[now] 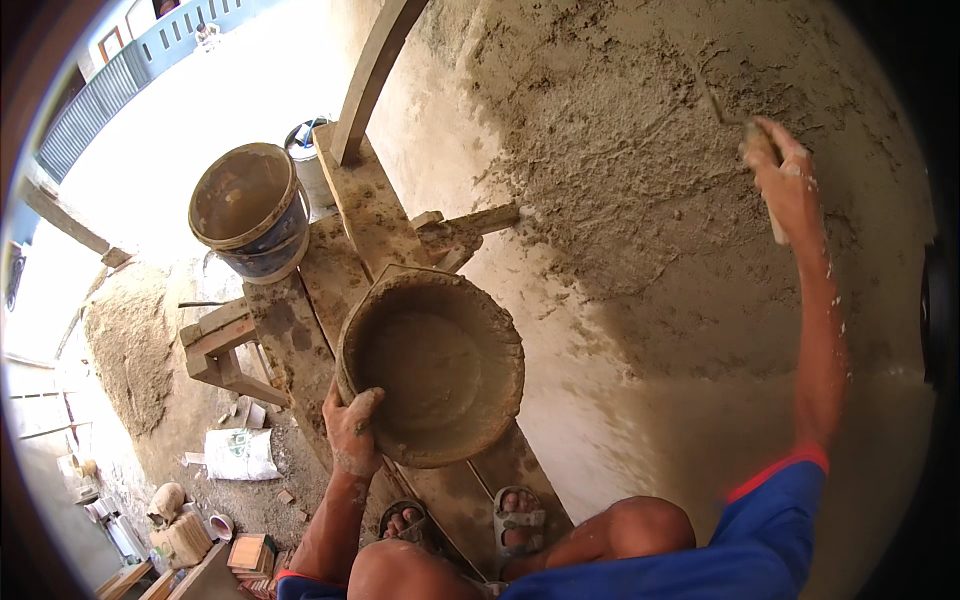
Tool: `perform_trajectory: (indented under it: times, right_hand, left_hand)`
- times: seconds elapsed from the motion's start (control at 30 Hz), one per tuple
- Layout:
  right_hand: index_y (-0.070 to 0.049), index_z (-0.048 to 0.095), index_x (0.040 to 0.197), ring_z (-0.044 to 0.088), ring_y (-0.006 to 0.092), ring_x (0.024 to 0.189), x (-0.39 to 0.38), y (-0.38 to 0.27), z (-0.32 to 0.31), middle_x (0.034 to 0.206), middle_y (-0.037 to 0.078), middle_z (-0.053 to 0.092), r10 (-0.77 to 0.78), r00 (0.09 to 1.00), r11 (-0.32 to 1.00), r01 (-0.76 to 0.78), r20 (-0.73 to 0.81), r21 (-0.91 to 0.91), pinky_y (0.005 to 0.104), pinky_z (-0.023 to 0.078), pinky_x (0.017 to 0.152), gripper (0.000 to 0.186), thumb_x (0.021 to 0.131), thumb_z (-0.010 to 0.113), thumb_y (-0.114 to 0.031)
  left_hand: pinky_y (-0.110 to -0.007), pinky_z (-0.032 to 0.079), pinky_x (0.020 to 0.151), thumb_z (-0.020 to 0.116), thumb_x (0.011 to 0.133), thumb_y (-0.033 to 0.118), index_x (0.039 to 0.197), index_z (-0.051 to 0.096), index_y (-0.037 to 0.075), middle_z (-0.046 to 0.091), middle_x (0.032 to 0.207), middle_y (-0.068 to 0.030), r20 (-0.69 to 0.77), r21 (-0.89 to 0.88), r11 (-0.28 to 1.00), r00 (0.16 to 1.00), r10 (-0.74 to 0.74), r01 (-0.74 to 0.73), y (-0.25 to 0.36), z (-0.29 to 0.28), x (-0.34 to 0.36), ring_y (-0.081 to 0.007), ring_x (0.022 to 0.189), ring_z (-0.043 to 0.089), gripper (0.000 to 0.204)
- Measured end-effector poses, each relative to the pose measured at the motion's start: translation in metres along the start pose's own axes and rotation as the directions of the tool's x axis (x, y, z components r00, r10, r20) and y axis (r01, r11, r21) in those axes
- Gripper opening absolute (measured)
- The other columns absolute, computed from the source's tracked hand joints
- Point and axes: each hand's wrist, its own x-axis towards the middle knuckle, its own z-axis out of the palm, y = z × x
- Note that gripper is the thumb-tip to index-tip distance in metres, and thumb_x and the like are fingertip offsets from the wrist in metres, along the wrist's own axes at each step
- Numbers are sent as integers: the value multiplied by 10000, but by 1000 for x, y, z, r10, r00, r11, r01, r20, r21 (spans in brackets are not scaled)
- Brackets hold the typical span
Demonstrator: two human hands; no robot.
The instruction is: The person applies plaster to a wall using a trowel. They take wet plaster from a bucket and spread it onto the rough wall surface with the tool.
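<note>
My left hand (pixel 354 432) grips the rim of a round, mortar-caked basin (pixel 430 370), its thumb over the edge. A thin layer of wet grey-brown mortar coats the basin's inside. At the upper right, my right hand (pixel 788 180) is closed around the handle of a trowel (pixel 762 147), held up against the wall. Its blade shows only as a thin edge and is hard to make out. Rough, wet mortar (pixel 620 150) covers much of the wall (pixel 560 350) near that hand; lower down the surface looks smoother.
I squat on a scaffold of wooden planks (pixel 325 265). A mortar-stained bucket (pixel 250 215) stands on it, with another pail (pixel 312 165) behind. A slanting wooden post (pixel 378 75) rises beside the wall. Below left lie a sand heap (pixel 130 340), a white sack (pixel 243 454) and stacked bricks (pixel 252 556).
</note>
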Motion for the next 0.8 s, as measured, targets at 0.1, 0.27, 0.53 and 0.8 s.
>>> perform_trajectory:
  times: [0.1, 0.27, 0.53, 0.8]
  right_hand:
    - [-42, 572, 1252, 625, 211, 740, -64, -40, 30, 1014, 156, 653, 143, 860, 964, -232, 490, 127, 331, 577, 689, 423, 843, 654, -114]
    - [-75, 574, 1234, 629, 255, 818, -166, -46, 109, 927, 155, 579, -402, 628, 877, 473, 666, 83, 382, 549, 693, 414, 825, 636, -57]
    - [-97, 551, 1212, 611, 292, 874, -217, -52, 204, 914, 140, 597, -506, 491, 655, 753, 709, -53, 399, 534, 729, 405, 812, 615, -107]
    - [-27, 584, 1193, 640, 388, 906, -198, -88, 229, 1002, 213, 663, -538, 455, 841, 236, 710, 487, 455, 514, 792, 449, 760, 655, -118]
  left_hand:
    - [-292, 516, 812, 611, 760, 64, 1195, 554, -68, 655, 1038, -103, 35, -6, 1000, 999, 12, -12, -3, 8, -1, -177, 884, 630, 458]
    - [-285, 527, 760, 575, 744, 12, 1150, 573, -77, 666, 984, -100, 20, -1, 1000, 1000, 0, 0, -8, 25, -2, -171, 825, 638, 416]
    - [-291, 539, 780, 515, 727, -99, 1221, 549, -75, 656, 1060, -118, 56, -79, 996, 998, 35, -31, 3, 33, 11, -192, 883, 646, 495]
    - [-249, 511, 746, 533, 736, -36, 1170, 594, -65, 666, 973, -64, 45, 28, 962, 962, 269, -271, 28, 34, 45, -111, 814, 606, 440]
